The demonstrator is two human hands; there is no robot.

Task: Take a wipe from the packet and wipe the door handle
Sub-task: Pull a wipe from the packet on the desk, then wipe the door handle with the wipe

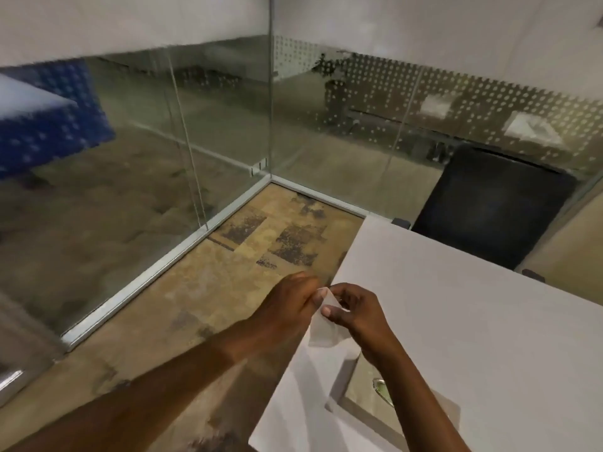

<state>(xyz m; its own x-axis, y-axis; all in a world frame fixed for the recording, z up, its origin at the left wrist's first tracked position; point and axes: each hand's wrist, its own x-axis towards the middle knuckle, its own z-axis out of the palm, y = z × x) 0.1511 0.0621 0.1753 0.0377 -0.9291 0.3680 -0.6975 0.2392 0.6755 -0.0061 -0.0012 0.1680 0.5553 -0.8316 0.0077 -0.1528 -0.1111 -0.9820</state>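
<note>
A thin white wipe point(321, 331) hangs between both my hands, just over the left edge of a white table point(456, 321). My left hand point(290, 305) pinches its top edge, thumb against fingers. My right hand point(355, 313) grips the same upper part from the right with thumb and fingers. The wipe's lower part dangles free. A grey-green packet point(362, 389) lies flat on the table under my right forearm, with a shiny oval patch on top. At the far lower left a blurred bright metal piece point(9, 378) shows on the glass door; I cannot tell if it is the handle.
Glass partitions point(195, 125) meet at a corner ahead, with aluminium floor rails. Patterned brown carpet point(228, 272) covers the floor between the glass and the table. A black office chair point(492, 207) stands behind the table at the right.
</note>
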